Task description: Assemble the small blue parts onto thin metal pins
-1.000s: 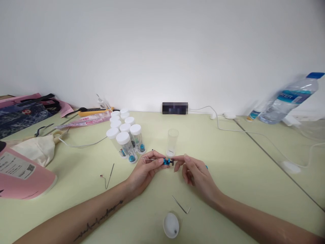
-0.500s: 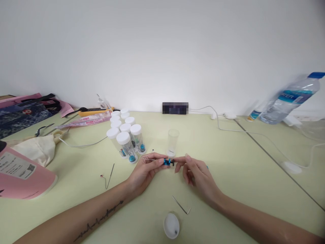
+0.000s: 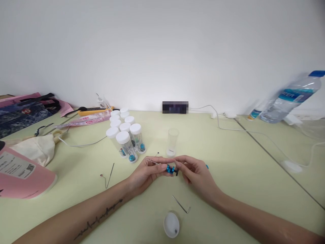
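Currently | left hand (image 3: 145, 173) pinches blue part (image 3: 169, 169) | right hand (image 3: 197, 172) at black knob (image 3: 177, 173), grip unclear

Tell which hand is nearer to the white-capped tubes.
Left. The left hand, holding a blue part, is just in front and right of the white-capped tubes; the right hand is farther right, past the blue part.

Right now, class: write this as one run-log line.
left hand: holds blue part; right hand: at black end; tube: open, upright; cap: dark bit inside
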